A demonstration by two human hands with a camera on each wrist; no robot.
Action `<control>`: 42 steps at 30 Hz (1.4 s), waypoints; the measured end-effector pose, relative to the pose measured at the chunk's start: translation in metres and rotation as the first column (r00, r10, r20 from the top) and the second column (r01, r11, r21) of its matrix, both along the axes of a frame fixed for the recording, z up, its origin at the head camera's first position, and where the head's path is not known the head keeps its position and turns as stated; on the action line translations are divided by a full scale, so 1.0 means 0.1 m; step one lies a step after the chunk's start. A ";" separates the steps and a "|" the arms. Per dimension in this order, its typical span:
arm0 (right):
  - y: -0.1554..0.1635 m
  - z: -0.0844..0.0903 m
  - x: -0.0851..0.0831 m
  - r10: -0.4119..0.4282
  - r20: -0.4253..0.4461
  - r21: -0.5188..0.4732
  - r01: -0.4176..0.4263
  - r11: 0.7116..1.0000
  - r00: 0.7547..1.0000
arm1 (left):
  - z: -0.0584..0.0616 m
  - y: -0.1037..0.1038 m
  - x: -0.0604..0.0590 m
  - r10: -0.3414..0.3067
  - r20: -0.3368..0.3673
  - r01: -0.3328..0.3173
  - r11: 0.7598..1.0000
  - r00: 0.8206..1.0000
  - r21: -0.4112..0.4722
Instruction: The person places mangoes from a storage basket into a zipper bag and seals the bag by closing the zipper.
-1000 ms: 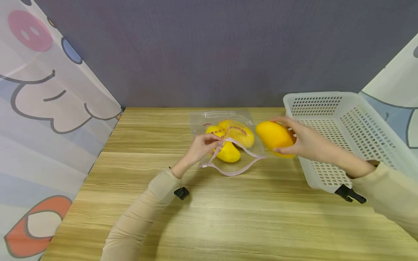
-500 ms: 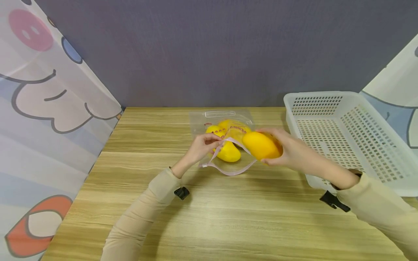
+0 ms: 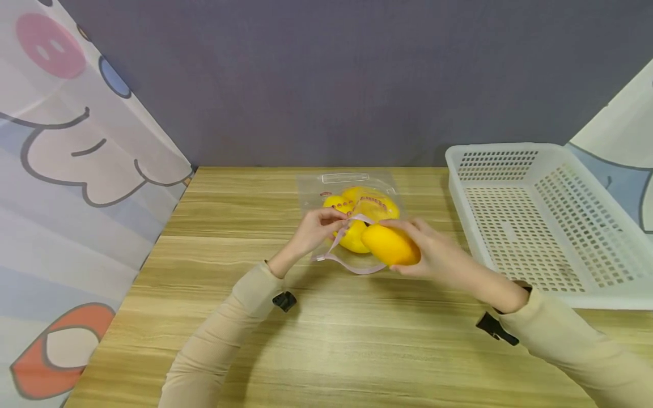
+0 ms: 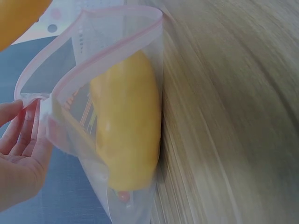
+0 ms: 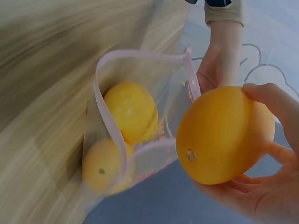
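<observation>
Smooth yellow-orange mango (image 3: 390, 245) (stem scar showing) in right hand (image 3: 433, 258).

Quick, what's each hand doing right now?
Left hand: pinches the rim of the clear zip bag, holding its mouth open.
Right hand: grips a yellow mango at the bag's mouth.
</observation>
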State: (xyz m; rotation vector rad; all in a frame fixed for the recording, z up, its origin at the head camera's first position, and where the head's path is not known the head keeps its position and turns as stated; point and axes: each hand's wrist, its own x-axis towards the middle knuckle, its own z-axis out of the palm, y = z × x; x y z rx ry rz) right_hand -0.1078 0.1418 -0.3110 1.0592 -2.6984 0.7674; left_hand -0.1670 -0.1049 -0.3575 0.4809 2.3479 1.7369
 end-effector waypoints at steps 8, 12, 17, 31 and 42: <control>-0.11 -0.14 0.01 0.030 -0.007 -0.010 -0.030 0.999 1.000 | 0.25 0.03 0.13 -0.009 -0.005 0.009 1.000 1.000 -0.017; -0.16 -0.23 0.01 0.060 -0.013 -0.039 -0.060 0.997 0.998 | 0.28 0.03 0.15 -0.005 -0.006 0.005 1.000 1.000 -0.022; -0.20 -0.32 0.00 0.078 -0.038 -0.038 -0.079 0.996 0.996 | 0.29 0.03 0.15 0.000 -0.002 0.000 1.000 1.000 -0.031; -0.34 -0.52 -0.07 0.164 -0.149 -0.067 -0.176 0.982 0.975 | 0.04 -0.03 0.02 -0.009 -0.020 0.008 1.000 1.000 -0.016; -0.38 -0.64 -0.16 0.207 -0.182 -0.041 -0.218 0.975 0.961 | 0.04 -0.02 0.02 0.020 -0.038 -0.022 0.998 0.999 -0.055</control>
